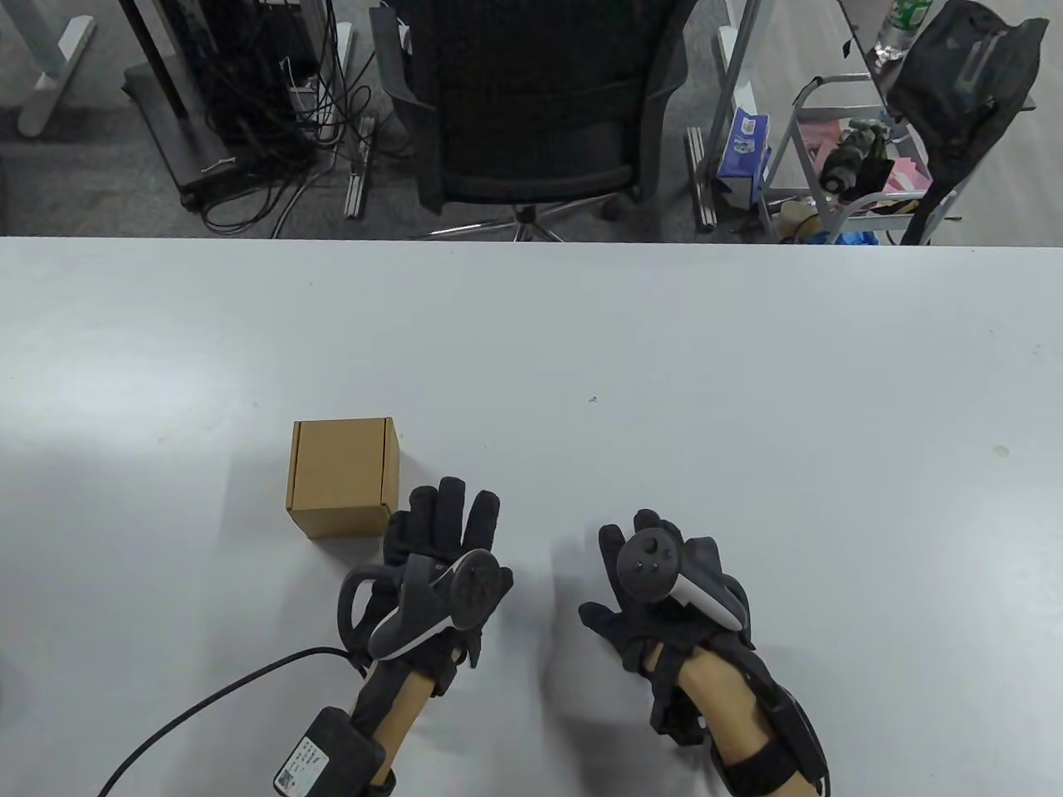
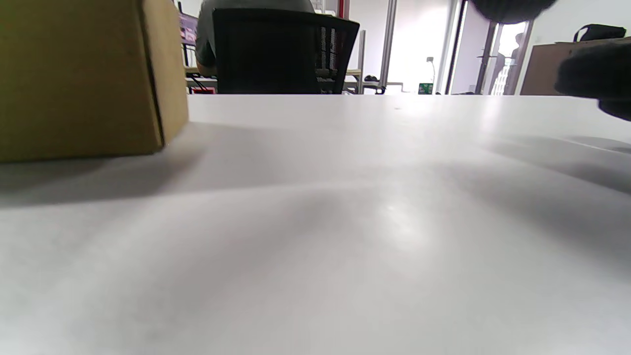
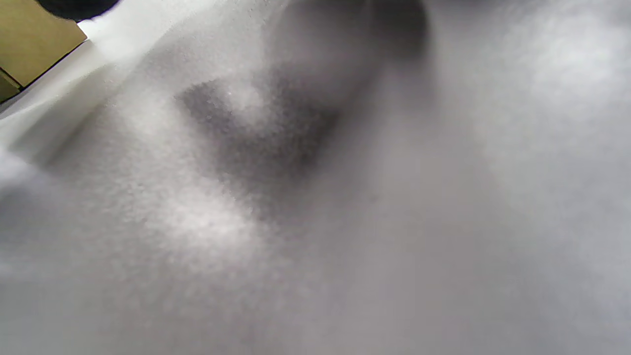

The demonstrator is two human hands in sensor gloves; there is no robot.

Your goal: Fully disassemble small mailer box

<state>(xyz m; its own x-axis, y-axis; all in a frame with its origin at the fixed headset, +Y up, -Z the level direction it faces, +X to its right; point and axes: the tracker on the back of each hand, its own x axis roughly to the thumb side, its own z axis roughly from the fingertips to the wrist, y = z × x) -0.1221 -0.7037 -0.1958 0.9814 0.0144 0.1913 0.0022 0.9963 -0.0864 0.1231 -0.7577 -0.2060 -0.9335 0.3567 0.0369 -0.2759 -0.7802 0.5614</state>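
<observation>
Mailer box [image 1: 344,477] closed, untouched on worktop [image 1: 664,374]; left hand [image 1: 440,564] nearest, both hands' fingers spread, empty; pry lid first.

No text can be read with certainty. A white label [image 1: 301,765] with small print and what looks like a code square is seen on the black module strapped to the left forearm, but its characters are too small to be made out. Blue-and-white printing is seen on a carton [image 1: 742,155] on the floor beyond the tabletop, likewise illegible. No print is seen on the box [image 1: 343,476].
</observation>
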